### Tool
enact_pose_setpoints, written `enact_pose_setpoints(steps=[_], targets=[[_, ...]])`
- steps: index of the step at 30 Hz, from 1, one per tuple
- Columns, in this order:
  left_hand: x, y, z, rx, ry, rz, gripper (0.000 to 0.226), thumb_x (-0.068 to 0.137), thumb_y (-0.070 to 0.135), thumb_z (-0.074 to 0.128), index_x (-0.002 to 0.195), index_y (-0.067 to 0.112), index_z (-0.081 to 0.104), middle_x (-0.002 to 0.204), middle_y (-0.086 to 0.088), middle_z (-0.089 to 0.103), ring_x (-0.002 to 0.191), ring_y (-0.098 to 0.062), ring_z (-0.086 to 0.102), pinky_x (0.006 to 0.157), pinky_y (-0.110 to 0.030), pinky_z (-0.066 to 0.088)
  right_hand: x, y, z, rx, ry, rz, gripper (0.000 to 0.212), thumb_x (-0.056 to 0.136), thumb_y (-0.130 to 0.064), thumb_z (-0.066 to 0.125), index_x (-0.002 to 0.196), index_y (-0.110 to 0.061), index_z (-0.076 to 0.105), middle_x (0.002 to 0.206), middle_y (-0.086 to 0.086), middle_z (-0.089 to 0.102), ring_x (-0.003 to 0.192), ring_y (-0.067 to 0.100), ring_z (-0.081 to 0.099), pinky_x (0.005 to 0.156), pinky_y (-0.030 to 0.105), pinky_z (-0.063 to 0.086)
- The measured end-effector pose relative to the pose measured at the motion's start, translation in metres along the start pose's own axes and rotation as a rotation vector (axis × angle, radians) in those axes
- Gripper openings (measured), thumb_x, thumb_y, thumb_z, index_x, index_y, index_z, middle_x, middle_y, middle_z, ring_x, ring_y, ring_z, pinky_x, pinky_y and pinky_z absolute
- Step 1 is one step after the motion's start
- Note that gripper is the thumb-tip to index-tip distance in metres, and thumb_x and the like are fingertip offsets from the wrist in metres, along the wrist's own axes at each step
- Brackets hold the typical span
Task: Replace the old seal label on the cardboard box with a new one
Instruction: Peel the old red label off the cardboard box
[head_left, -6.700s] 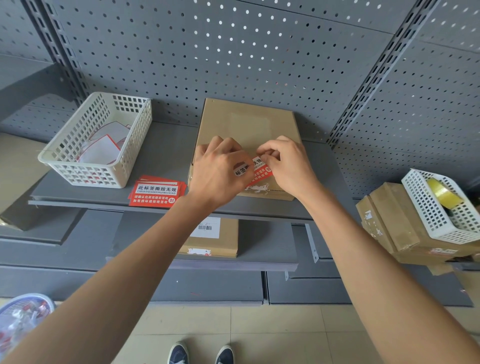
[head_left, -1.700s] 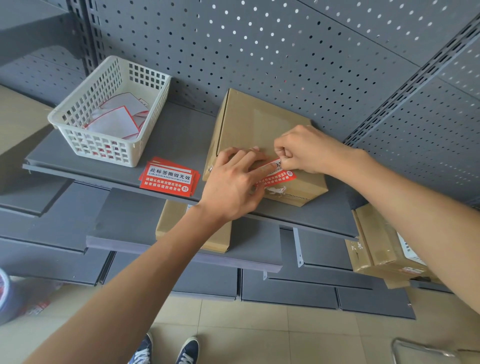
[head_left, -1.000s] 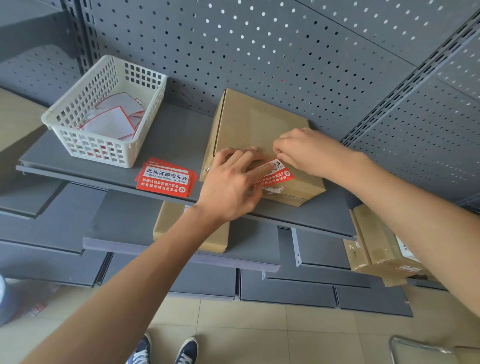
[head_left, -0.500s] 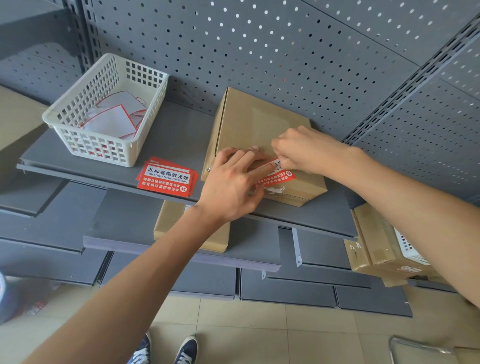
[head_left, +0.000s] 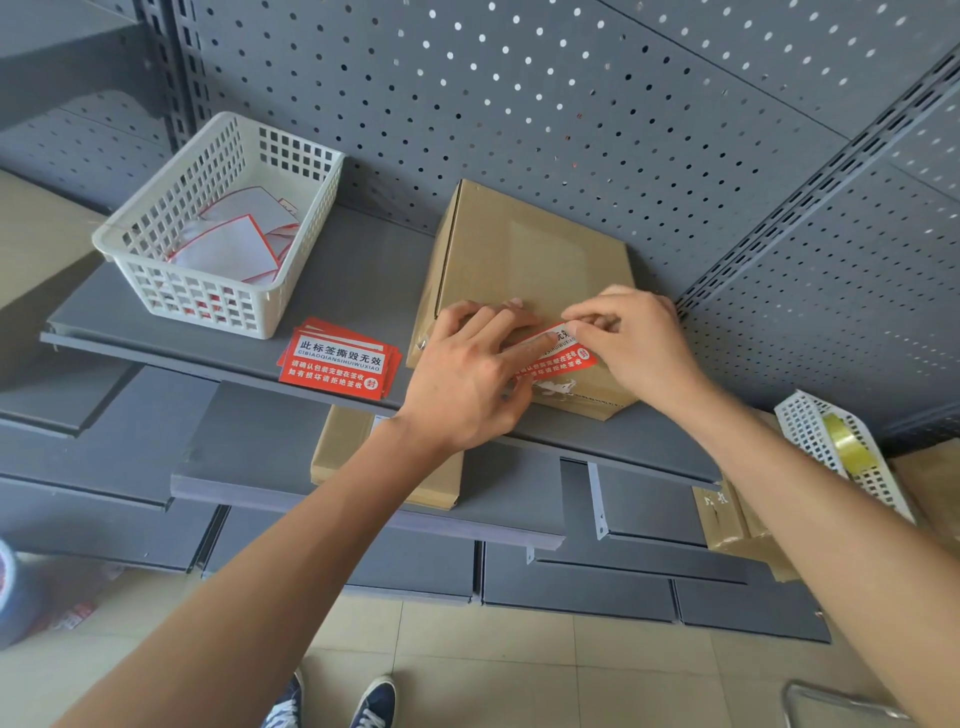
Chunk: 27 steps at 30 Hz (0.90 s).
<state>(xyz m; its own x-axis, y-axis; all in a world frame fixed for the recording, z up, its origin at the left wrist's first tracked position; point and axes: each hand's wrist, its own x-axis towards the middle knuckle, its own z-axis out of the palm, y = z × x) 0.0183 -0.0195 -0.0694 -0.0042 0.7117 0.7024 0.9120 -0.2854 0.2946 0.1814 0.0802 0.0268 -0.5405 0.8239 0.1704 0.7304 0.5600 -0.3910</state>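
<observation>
Slightly shifted since half a second ago: right hand (head_left: 631, 340) drawn a touch nearer along the label's top edge, white mesh tray with tape (head_left: 836, 452) back in sight at far right; little else changed. Seen from above, looking down at a grey metal shelf (head_left: 358, 275) against a perforated back panel.

Cardboard box (head_left: 530, 260) lying flat on the shelf, right of centre, close to the back panel. Red and white seal label (head_left: 558, 353) folded over the box's near top edge. Left hand (head_left: 470, 374) spread flat, fingers straight, pressing the label's left part and the box lid. Right hand with thumb and forefinger curled, pinching the label's upper right corner.

Probably the peeling of the old label, or the smoothing down of a new one; cannot tell which. If peeling, next move calls for a slow, low pull along the lid while bracing the box against sliding.

Stack of fresh red labels (head_left: 340, 358) on the shelf just left of the box. White plastic basket (head_left: 156, 239) further left, holding loose white sheets edged in red.
</observation>
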Motion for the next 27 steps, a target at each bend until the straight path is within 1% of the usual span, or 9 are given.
enact_pose_setpoints(steps=[1, 2, 6, 10, 16, 18, 21, 24, 27], targets=[[0.0, 0.0, 0.0, 0.002, -0.002, -0.001, 0.046, 0.083, 0.028, 0.069, 0.129, 0.023, 0.069, 0.125, -0.006, 0.068, 0.116, -0.029, 0.064, 0.098, -0.045, 0.041, -0.003, 0.002, 0.004, 0.032, 0.034, 0.013, 0.013, 0.088, -0.014, 0.076, 0.099, -0.018, 0.081, 0.082, -0.006, 0.065, 0.066, 0.003, 0.056, 0.066, 0.007, 0.041], [-0.001, 0.0, 0.0, 0.004, -0.007, -0.002, 0.046, 0.084, 0.029, 0.069, 0.129, 0.023, 0.069, 0.125, -0.006, 0.068, 0.117, -0.03, 0.064, 0.099, -0.045, 0.041, -0.006, 0.003, 0.008, 0.06, 0.062, 0.021, 0.012, 0.089, -0.014, 0.076, 0.098, -0.019, 0.082, 0.082, -0.007, 0.065, 0.065, 0.002, 0.055, 0.064, 0.007, 0.04], [-0.001, -0.001, 0.002, 0.009, -0.031, -0.009, 0.046, 0.086, 0.032, 0.067, 0.131, 0.023, 0.068, 0.128, -0.005, 0.067, 0.118, -0.029, 0.063, 0.1, -0.046, 0.04, -0.01, 0.006, 0.016, 0.158, 0.114, 0.044, 0.014, 0.089, -0.012, 0.074, 0.096, -0.021, 0.081, 0.086, -0.004, 0.067, 0.066, 0.003, 0.055, 0.065, 0.015, 0.043], [-0.001, -0.001, 0.002, 0.012, -0.018, -0.008, 0.045, 0.087, 0.032, 0.068, 0.131, 0.022, 0.069, 0.128, -0.005, 0.067, 0.115, -0.029, 0.064, 0.1, -0.045, 0.039, -0.01, 0.01, 0.018, 0.198, 0.118, 0.049, 0.014, 0.09, -0.011, 0.072, 0.095, -0.02, 0.081, 0.089, -0.002, 0.068, 0.07, 0.005, 0.056, 0.068, 0.018, 0.046], [-0.001, 0.0, 0.003, 0.017, 0.022, 0.006, 0.044, 0.085, 0.028, 0.069, 0.129, 0.024, 0.07, 0.126, -0.005, 0.068, 0.117, -0.027, 0.064, 0.097, -0.045, 0.04, -0.007, 0.011, 0.023, 0.241, 0.106, 0.085, 0.014, 0.089, -0.007, 0.07, 0.092, -0.017, 0.079, 0.089, 0.005, 0.066, 0.07, 0.009, 0.055, 0.07, 0.03, 0.05], [-0.001, 0.0, 0.004, 0.018, 0.036, 0.01, 0.043, 0.085, 0.026, 0.069, 0.127, 0.024, 0.071, 0.126, -0.004, 0.069, 0.115, -0.027, 0.065, 0.097, -0.045, 0.04, -0.005, 0.011, 0.024, 0.243, 0.1, 0.096, 0.013, 0.089, -0.006, 0.07, 0.092, -0.016, 0.079, 0.088, 0.004, 0.065, 0.07, 0.009, 0.055, 0.069, 0.029, 0.05], [0.0, 0.001, 0.004, 0.017, 0.038, 0.008, 0.042, 0.083, 0.026, 0.069, 0.126, 0.024, 0.072, 0.126, -0.005, 0.069, 0.11, -0.028, 0.065, 0.096, -0.045, 0.039, -0.003, 0.01, 0.024, 0.242, 0.098, 0.122, 0.012, 0.089, -0.005, 0.07, 0.092, -0.014, 0.078, 0.085, -0.002, 0.061, 0.069, 0.008, 0.054, 0.067, 0.022, 0.047], [0.0, 0.001, 0.004, 0.015, 0.033, 0.003, 0.042, 0.083, 0.026, 0.068, 0.125, 0.024, 0.073, 0.125, -0.004, 0.068, 0.107, -0.028, 0.065, 0.096, -0.045, 0.039, -0.002, 0.008, 0.024, 0.222, 0.094, 0.138, 0.013, 0.089, -0.005, 0.071, 0.091, -0.015, 0.078, 0.086, 0.001, 0.064, 0.067, 0.006, 0.054, 0.066, 0.02, 0.044], [0.001, 0.001, 0.003, 0.003, 0.026, -0.001, 0.042, 0.083, 0.026, 0.069, 0.124, 0.024, 0.073, 0.124, -0.005, 0.069, 0.108, -0.029, 0.066, 0.096, -0.045, 0.039, -0.002, 0.007, 0.023, 0.215, 0.08, 0.144, 0.014, 0.089, -0.005, 0.071, 0.09, -0.017, 0.077, 0.088, 0.001, 0.065, 0.069, 0.007, 0.055, 0.066, 0.019, 0.043]])
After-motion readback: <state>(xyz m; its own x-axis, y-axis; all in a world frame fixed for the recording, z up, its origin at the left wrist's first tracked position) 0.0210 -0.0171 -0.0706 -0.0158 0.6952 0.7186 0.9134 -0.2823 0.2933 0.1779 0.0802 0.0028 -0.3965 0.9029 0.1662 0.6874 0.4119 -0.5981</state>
